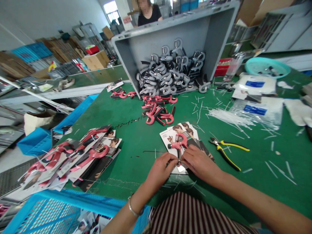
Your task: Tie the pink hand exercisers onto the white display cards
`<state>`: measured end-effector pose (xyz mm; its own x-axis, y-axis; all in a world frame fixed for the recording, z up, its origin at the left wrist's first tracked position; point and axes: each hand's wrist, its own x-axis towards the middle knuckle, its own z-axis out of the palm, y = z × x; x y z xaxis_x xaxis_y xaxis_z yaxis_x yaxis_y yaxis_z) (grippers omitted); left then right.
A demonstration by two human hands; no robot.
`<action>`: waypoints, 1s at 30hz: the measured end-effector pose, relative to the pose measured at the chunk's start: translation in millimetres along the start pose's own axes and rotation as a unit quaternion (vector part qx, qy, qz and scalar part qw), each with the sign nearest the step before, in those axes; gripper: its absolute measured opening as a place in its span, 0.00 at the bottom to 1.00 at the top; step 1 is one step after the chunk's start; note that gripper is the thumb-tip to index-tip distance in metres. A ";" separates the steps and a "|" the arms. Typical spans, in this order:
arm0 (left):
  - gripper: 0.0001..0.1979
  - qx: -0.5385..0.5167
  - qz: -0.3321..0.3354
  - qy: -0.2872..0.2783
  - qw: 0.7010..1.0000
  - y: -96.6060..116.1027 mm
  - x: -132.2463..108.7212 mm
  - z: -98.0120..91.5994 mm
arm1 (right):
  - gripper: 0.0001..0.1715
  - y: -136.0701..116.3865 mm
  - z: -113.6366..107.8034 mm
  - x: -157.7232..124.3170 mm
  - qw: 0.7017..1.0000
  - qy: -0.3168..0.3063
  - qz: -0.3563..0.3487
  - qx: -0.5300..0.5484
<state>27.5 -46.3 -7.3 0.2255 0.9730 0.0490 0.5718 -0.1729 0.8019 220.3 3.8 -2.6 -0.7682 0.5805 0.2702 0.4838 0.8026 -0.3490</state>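
On the green table, a pink hand gripper point(179, 144) lies on a stack of printed backing cards point(188, 131) right before me. My left hand point(162, 169) and my right hand point(198, 162) meet at the gripper's lower end, fingers pinched together on something small there, which I cannot make out. Both hands also press on the top card. Yellow-handled cutters point(227, 151) lie just right of my right hand.
Finished carded grippers point(80, 156) pile at the left above a blue crate point(44, 211). Loose pink grippers point(158, 112) and a tilted grey bin point(212, 35) of grey ones sit behind. White cable ties point(231, 117) and bags point(258, 109) lie right. A person stands beyond the bin.
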 end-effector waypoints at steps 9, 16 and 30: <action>0.08 0.082 -0.031 -0.002 0.996 11.2 4.7 -1.5 | 0.12 -4.4 4.8 -1.0 0.999 0.012 0.034 0.011; 0.09 -0.013 -0.011 0.044 0.999 9.7 -3.4 -0.1 | 0.11 0.0 1.1 -15.0 0.997 -0.011 0.073 0.016; 0.11 0.149 -0.005 0.140 0.979 -17.6 -10.8 40.3 | 0.10 -4.2 21.3 -0.2 0.983 0.058 0.060 0.166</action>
<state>46.7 -59.9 -46.0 0.0178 0.9717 0.2357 0.7877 -0.1588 0.5952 209.5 -2.6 -20.3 -0.6518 0.6956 0.3022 0.3904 0.6493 -0.6526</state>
